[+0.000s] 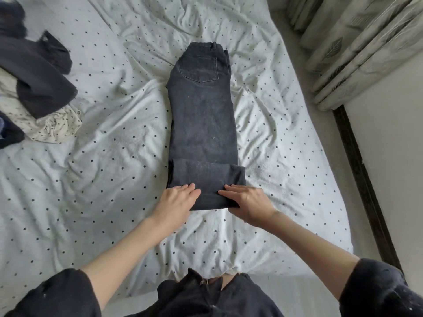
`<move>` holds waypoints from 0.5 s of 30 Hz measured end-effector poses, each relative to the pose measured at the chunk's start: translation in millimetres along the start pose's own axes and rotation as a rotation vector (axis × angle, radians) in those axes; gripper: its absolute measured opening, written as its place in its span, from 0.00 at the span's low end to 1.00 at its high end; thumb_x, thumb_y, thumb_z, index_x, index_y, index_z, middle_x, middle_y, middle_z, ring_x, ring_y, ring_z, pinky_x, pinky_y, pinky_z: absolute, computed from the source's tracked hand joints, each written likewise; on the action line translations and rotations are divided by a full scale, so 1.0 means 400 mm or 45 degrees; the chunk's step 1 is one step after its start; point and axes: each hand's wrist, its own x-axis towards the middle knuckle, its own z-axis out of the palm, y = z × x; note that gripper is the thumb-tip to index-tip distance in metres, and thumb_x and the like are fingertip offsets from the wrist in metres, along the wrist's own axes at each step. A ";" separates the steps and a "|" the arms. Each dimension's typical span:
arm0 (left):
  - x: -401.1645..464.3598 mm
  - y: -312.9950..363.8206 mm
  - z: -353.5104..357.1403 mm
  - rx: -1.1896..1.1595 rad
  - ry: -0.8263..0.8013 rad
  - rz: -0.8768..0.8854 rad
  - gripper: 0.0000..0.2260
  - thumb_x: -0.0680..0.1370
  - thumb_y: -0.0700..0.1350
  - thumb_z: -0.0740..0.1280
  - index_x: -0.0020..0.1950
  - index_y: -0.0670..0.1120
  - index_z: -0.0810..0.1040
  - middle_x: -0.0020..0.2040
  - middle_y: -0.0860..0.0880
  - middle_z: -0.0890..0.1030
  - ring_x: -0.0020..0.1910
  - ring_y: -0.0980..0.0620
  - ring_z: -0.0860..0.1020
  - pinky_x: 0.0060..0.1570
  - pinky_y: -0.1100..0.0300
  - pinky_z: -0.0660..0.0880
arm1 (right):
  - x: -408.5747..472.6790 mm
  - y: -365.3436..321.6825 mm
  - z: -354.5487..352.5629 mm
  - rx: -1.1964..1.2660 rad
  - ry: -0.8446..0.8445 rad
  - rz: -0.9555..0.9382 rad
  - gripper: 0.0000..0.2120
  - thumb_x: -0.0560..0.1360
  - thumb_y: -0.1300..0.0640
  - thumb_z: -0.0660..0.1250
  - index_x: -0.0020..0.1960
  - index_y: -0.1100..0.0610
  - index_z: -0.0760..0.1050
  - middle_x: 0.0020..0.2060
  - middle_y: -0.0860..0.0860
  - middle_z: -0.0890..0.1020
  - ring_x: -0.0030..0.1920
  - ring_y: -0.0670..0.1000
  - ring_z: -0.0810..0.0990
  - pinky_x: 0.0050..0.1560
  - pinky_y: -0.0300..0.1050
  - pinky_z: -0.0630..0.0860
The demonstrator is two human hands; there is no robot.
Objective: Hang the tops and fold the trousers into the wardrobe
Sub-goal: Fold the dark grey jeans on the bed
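Note:
Dark grey jeans [201,115] lie lengthwise on the bed, leg on leg, waistband at the far end and back pocket facing up. The near end is turned over into a short fold [206,177]. My left hand [176,201] lies on the fold's near left corner with its fingers flat on the cloth. My right hand [246,203] holds the fold's near right corner, fingers straight on top and the thumb tucked under the edge.
The bed has a white sheet with small dark dots [91,179], creased all over. A pile of dark and cream spotted clothes [36,88] lies at the far left. Pale curtains [357,49] hang at the upper right beside a dark floor strip [361,179].

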 end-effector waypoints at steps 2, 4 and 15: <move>0.012 -0.015 -0.052 0.017 -0.164 -0.016 0.14 0.68 0.40 0.70 0.54 0.48 0.79 0.49 0.49 0.82 0.44 0.49 0.82 0.37 0.61 0.74 | 0.008 -0.009 -0.048 -0.006 -0.066 0.015 0.23 0.75 0.55 0.61 0.69 0.44 0.69 0.65 0.47 0.76 0.63 0.51 0.76 0.56 0.44 0.73; 0.040 -0.038 -0.082 -0.094 -0.269 -0.039 0.15 0.74 0.41 0.60 0.58 0.52 0.76 0.51 0.49 0.82 0.49 0.46 0.79 0.45 0.58 0.72 | 0.029 -0.010 -0.090 0.001 -0.168 0.034 0.22 0.74 0.55 0.60 0.67 0.43 0.70 0.56 0.49 0.81 0.54 0.55 0.79 0.52 0.46 0.73; 0.303 -0.234 -0.176 -0.349 0.063 -0.285 0.17 0.77 0.40 0.60 0.65 0.50 0.71 0.60 0.48 0.76 0.58 0.46 0.73 0.52 0.54 0.67 | 0.295 0.087 -0.281 0.051 0.204 0.291 0.15 0.77 0.54 0.62 0.63 0.49 0.75 0.57 0.51 0.81 0.57 0.55 0.77 0.52 0.46 0.73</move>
